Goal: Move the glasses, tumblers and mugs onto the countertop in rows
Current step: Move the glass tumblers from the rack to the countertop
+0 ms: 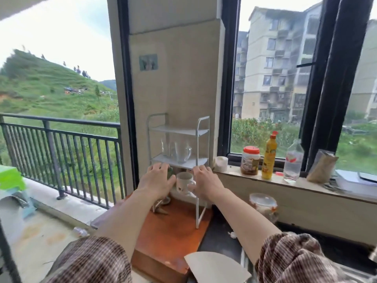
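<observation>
**Presently: Both Hands Reaching Under the Rack – Knock and Tip Hazards Noted**

White mug stands under the lowest shelf of the white wire rack, at the back of the orange-brown bench, handle turned toward the right. Right hand is open, fingers spread, just beside the handle and possibly touching it; no grip is established. Left hand is curled over a dark green item just left of the mug; whether it grips that item cannot be told, and the item is too hidden to identify.

Clear glasses and a clear handled glass mug stand close together on the shelf directly above. The top shelf appears bare. No drinkware is set out in rows on the bench yet, so the task is judged to be at an early stage.

Risks, as assessed:

1. Headroom under the shelf is tight. Lifting the white mug straight up would likely strike the shelf edge and jolt the glassware above; it should be drawn forward first.
2. The rack looks light and stands on thin legs. A knuckle or wrist catching a front post could shift or tip it.
3. Two hands working in one narrow bay may knock mug against green item.
4. A small object lies on the bench below the left wrist, in the withdrawal path.
5. The bench's left edge is near; rows placed there could slide off.
</observation>
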The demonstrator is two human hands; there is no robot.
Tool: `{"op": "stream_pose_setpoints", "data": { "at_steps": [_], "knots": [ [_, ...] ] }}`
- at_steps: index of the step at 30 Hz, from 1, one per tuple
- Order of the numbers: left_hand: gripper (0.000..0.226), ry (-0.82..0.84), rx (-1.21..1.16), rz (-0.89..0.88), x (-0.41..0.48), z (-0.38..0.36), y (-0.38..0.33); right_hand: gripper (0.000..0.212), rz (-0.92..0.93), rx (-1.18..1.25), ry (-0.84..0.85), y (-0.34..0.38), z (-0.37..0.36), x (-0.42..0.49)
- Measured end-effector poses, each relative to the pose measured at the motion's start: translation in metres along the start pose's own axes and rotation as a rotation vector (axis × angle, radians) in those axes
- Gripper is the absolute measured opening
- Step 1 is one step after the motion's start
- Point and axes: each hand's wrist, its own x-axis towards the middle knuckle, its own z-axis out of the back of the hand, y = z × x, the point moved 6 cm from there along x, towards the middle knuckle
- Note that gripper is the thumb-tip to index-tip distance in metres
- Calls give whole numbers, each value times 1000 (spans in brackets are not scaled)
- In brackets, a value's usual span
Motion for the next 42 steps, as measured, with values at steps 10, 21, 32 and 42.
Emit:
{"op": "stream_pose_setpoints", "data": {
  "at_steps": [10, 21, 32, 42],
  "knots": [
    [50, 97, -176, 71, 146, -79, 77, 59, -77, 99, -31, -11, -63, 140],
    [51, 136, -690, 182, 300, -124, 123, 68, -419, 275, -237, -33, -88, 257],
    [39, 243, -1123, 240, 340, -162, 123, 16, -669, 732, -264, -74, -105, 271],
    [26, 278, -1297, 329, 326, -152, 149, 23, -674, 1139, -263, -58, -110, 259]
  ]
}}
